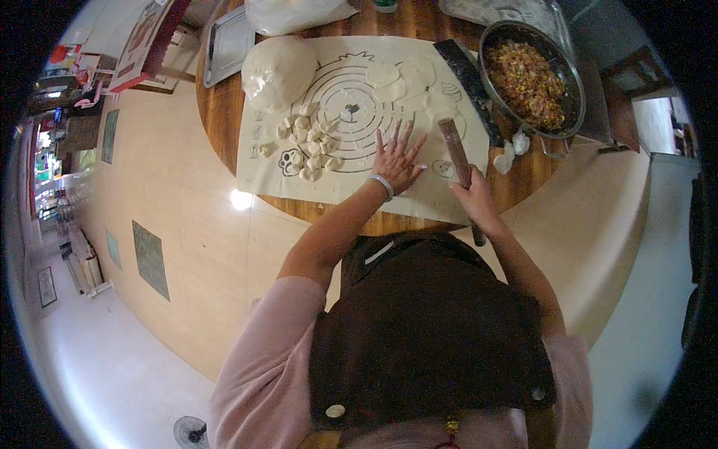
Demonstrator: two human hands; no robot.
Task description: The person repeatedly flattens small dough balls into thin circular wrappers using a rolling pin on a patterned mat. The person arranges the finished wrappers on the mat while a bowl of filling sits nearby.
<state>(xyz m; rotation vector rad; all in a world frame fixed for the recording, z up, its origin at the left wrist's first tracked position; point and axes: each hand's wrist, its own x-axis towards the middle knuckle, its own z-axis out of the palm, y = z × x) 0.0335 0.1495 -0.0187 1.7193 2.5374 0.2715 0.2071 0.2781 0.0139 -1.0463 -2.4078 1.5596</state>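
Observation:
My left hand point(398, 161) lies palm down with fingers spread over the printed pastry mat point(269, 182). Whatever is beneath the palm is hidden. A wooden rolling pin point(454, 147) is gripped near its middle by my right hand point(477, 196), tilted with its far end over the mat. Small dough pieces point(311, 143) are scattered to the left of my left hand. Beyond my hands, several thin rolled dough wrappers point(401, 81) overlap on the mat. A large lump of dough point(279, 73), apparently under clear plastic, rests at the mat's far left corner.
A metal pan of chopped filling point(526, 81) stands at the right, beside a dark flat strip point(471, 90). Crumpled white tissue point(511, 152) lies near the table's right edge. A metal tray point(230, 47) and a white plastic bag point(297, 14) sit at the far left of the wooden table point(216, 132).

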